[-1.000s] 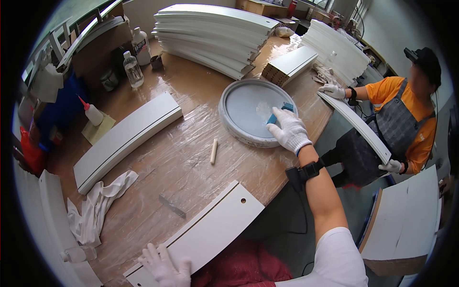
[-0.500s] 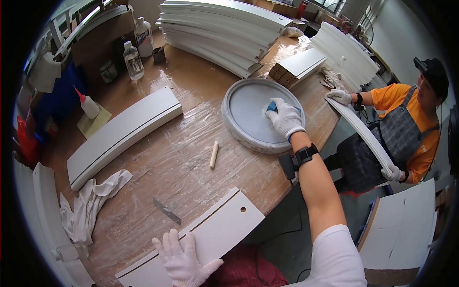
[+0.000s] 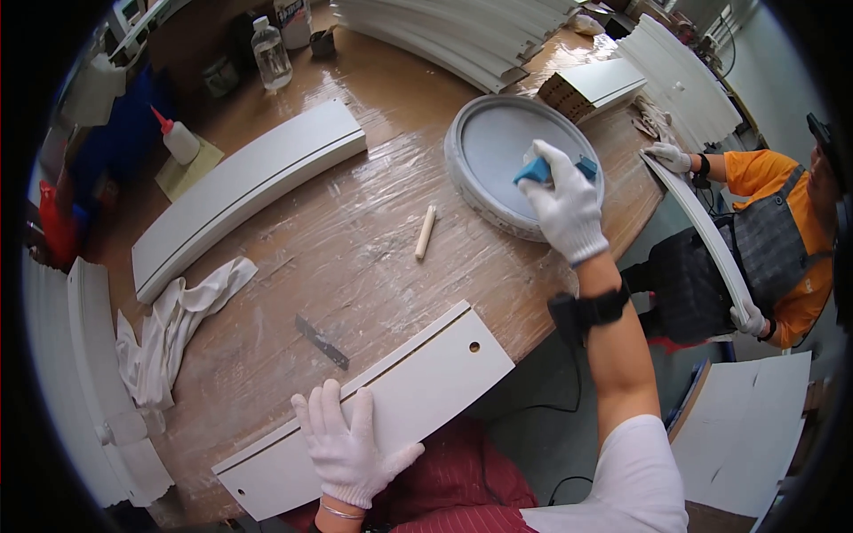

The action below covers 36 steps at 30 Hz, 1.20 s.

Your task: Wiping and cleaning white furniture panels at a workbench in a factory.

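My right hand (image 3: pixel 566 202), in a white knit glove, is closed around a blue hand tool (image 3: pixel 533 171). Blue parts show on both sides of my fingers, and the palm hides its middle. It is over a shallow round grey tray (image 3: pixel 484 147) with a raised, smeared rim. My left hand (image 3: pixel 348 442), gloved too, rests with fingers spread on a white grooved panel (image 3: pixel 435 373) at the near table edge. A round hole shows near each end of this panel. Just beyond it lies a thin dark metal blade (image 3: pixel 322 343), flat on the table.
A beige stick (image 3: pixel 426 233) lies mid-table. Left are a curved white panel (image 3: pixel 258 182), a white cloth (image 3: pixel 182 324), a red-tipped squeeze bottle (image 3: pixel 180 142) and a clear bottle (image 3: pixel 271 58). Stacked panels (image 3: pixel 453 35) stand behind. At right, a co-worker (image 3: pixel 755 258) holds a long white strip (image 3: pixel 702 222).
My right hand has drawn back from the tray's middle to its near side, lifting the blue tool. My left hand stays on the panel. The whole view has shifted.
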Available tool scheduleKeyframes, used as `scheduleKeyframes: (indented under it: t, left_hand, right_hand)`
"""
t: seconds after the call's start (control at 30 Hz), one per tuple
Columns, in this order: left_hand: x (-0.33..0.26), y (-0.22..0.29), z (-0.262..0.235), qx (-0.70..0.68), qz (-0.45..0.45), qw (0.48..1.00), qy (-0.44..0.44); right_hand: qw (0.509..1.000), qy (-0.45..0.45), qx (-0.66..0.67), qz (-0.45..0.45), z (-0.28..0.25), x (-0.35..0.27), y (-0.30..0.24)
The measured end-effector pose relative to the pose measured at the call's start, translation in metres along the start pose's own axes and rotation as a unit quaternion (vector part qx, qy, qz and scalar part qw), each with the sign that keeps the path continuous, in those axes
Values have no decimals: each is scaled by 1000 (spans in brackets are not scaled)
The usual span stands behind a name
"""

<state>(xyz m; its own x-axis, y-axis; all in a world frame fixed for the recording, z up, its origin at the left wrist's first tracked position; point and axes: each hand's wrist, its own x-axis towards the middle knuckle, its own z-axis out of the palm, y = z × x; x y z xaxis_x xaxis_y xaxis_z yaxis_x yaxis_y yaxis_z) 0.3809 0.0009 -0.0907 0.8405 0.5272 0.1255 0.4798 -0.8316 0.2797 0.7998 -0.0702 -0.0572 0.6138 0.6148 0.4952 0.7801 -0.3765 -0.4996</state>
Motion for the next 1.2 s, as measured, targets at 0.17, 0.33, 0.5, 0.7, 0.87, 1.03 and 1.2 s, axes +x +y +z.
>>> scheduleKeyframes:
  t: [0.17, 0.33, 0.5, 0.7, 0.87, 1.03, 1.2]
  left_hand:
    - [2, 0, -2, -2, 0, 1000, 0]
    - [4, 2, -4, -12, -9, 1000, -2]
    - [2, 2, -3, -10, -10, 1000, 1]
    - [2, 3, -4, -12, -8, 1000, 1]
    - [2, 3, -1, -9, -7, 1000, 4]
    - [0, 1, 0, -6, -10, 1000, 6]
    - [1, 3, -1, -13, -16, 1000, -10]
  right_hand:
    - [974, -136, 130, -129, 2, -71, -63]
    - [959, -187, 55, -208, 18, -92, -81]
    - [946, -211, -25, -244, 15, -88, -83]
    - [946, -195, -15, -257, 17, -90, -89]
    - [951, -163, 1, -263, 20, -93, -84]
    - [955, -182, -34, -232, 13, -89, -77]
    - [974, -153, 64, -155, 9, -99, -57]
